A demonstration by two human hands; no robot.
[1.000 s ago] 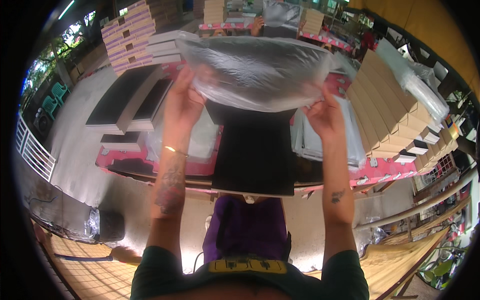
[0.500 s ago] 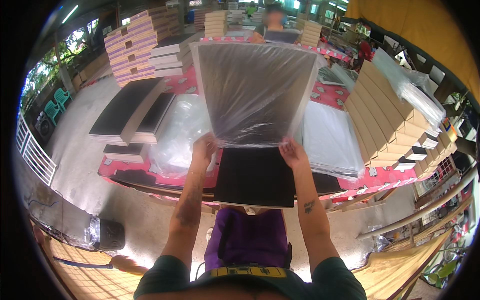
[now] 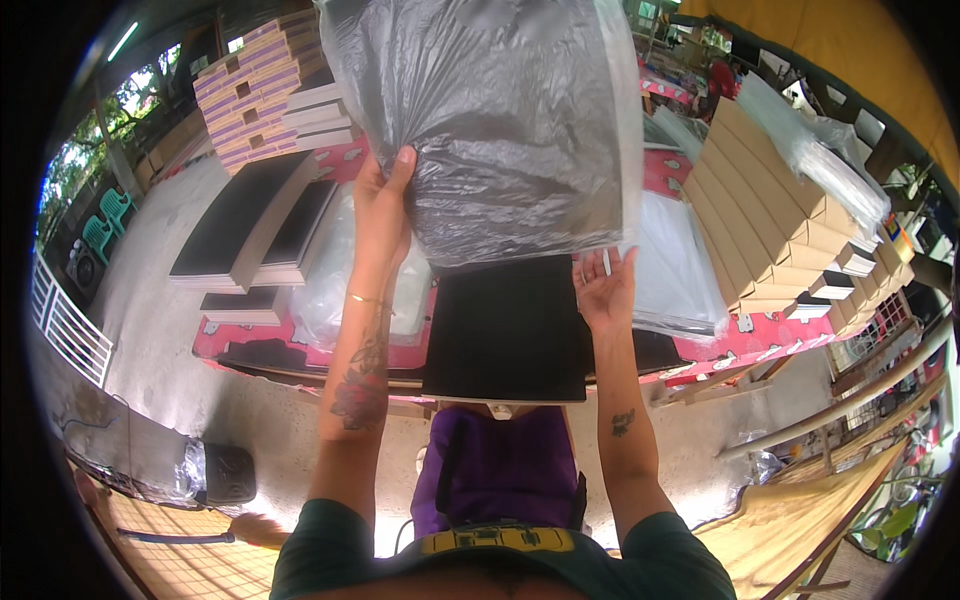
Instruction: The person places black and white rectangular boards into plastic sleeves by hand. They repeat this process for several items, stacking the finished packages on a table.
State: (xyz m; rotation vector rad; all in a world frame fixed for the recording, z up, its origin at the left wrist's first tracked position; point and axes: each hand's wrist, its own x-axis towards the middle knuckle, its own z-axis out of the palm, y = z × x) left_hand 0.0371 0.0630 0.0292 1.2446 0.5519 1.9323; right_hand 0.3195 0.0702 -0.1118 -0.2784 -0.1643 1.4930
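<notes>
"Head view: what is held?"
"At upper centre, a plastic-covered dark panel [image 3: 510,140] is gripped by the left hand [image 3: 383,205], thumb in front."
"And the right hand [image 3: 605,292]?"
"It is held open near the panel's lower edge; contact cannot be told."

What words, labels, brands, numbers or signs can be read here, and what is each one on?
None reads clearly enough to quote.
Yellow shirt print: dark marks, foreshortened, not legible.
Stacked cartons at the back left: purple bands; any lettering is too small to read.
Plastic bag in the left hand: no lettering seen.
Pink table cover: pale figures, no words seen.
</notes>
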